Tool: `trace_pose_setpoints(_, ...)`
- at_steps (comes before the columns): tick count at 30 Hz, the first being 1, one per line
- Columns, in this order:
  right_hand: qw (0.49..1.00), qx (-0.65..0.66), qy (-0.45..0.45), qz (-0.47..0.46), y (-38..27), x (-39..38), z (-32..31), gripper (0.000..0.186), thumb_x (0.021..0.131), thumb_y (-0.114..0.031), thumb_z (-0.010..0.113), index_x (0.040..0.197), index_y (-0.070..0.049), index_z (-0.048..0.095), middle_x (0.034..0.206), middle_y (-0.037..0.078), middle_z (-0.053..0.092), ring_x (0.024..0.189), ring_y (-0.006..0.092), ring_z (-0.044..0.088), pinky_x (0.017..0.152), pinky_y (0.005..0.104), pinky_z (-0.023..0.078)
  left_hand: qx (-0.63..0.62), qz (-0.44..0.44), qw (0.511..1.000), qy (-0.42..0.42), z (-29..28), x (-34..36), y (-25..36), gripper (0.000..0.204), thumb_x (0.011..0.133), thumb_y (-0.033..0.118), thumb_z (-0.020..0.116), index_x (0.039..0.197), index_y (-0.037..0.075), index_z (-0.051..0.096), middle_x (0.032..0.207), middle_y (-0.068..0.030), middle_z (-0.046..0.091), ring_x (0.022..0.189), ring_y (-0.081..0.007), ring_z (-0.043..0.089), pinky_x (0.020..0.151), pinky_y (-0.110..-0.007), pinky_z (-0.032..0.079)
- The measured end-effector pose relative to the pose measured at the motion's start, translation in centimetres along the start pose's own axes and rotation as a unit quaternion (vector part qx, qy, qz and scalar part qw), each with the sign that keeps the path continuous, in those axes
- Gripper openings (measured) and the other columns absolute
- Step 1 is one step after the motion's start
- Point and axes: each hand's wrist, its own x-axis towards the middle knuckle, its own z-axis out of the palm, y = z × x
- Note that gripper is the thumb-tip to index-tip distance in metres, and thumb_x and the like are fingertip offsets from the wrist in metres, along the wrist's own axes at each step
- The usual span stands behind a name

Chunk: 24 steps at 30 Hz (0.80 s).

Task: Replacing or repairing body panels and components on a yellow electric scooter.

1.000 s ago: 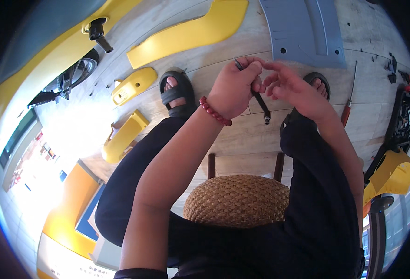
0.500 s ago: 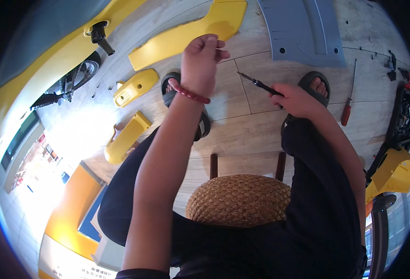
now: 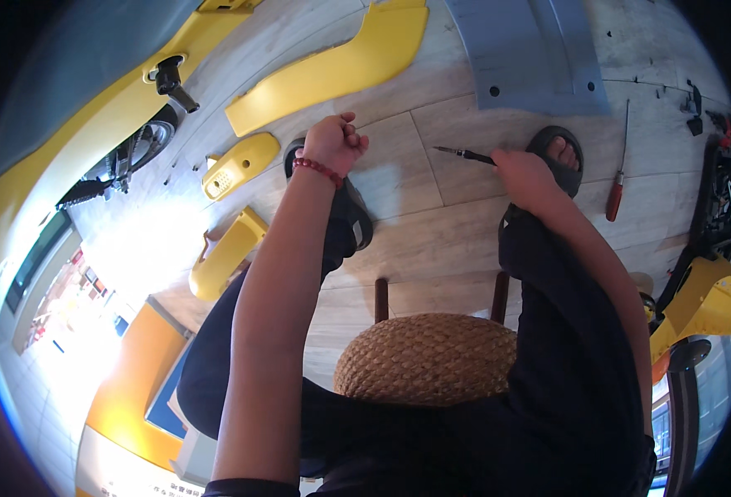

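My right hand (image 3: 525, 178) is closed around a slim black tool with a thin pointed metal tip (image 3: 467, 155). The tool points left, above the floor between my feet; its exact kind is unclear. My left hand (image 3: 337, 146), with a red bead bracelet on the wrist, is held over my left foot with its fingers curled into a loose fist. Whatever it may hold is hidden. Beyond the left hand lies a long curved yellow panel (image 3: 332, 70). Closest on its left is a small yellow cover with holes (image 3: 239, 166).
A yellow vehicle body (image 3: 75, 124) with a wheel fills the upper left. A grey-blue panel (image 3: 531, 62) lies ahead. On the right are a red-handled screwdriver (image 3: 617, 189), small black parts (image 3: 694, 108) and a yellow part (image 3: 705, 306). A woven stool (image 3: 428, 356) is beneath me.
My left hand has drawn back toward me and a little left, its fingers curling in. The tool in my right hand has swung to lie flatter, its tip now lower.
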Motion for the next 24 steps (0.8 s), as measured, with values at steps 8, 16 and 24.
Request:
trace_pose_setpoints(8,1.0,-0.016,0.004,0.01,-0.4,0.2,0.2,0.011,0.089,-0.014,0.054,0.094,-0.004,0.054,0.085,0.017,0.064,0.081,0.0375,0.064,0.071,0.0466,0.051,0.007,0.221,0.969,-0.107,1.7,-5.7,6.3,0.024,0.093,0.021,0.057,0.107,0.002,0.052,0.07,-0.0011,0.044,0.056,-0.0131,0.043,0.063,-0.034,0.046)
trace_pose_setpoints(16,0.999,-0.013,0.029,0.008,-0.7,0.1,-0.2,0.014,0.089,-0.017,0.055,0.094,-0.004,0.055,0.083,0.016,0.064,0.081,0.0374,0.064,0.07,0.0467,0.051,-0.18,0.261,0.922,-0.223,2.6,-9.9,14.1,0.066,0.087,0.054,0.063,0.116,-0.001,0.043,0.086,-0.0058,0.042,0.074,-0.0179,0.041,0.074,-0.04,0.046)
trace_pose_setpoints(24,1.0,-0.008,0.016,0.009,-0.6,0.1,-0.2,0.016,0.09,-0.019,0.056,0.098,-0.005,0.055,0.083,0.017,0.064,0.08,0.039,0.063,0.071,0.0487,0.049,-0.139,0.328,0.924,-0.139,2.9,-8.6,13.5,0.045,0.089,0.047,0.064,0.098,0.006,0.051,0.081,-0.0034,0.042,0.066,-0.0148,0.041,0.074,-0.043,0.047)
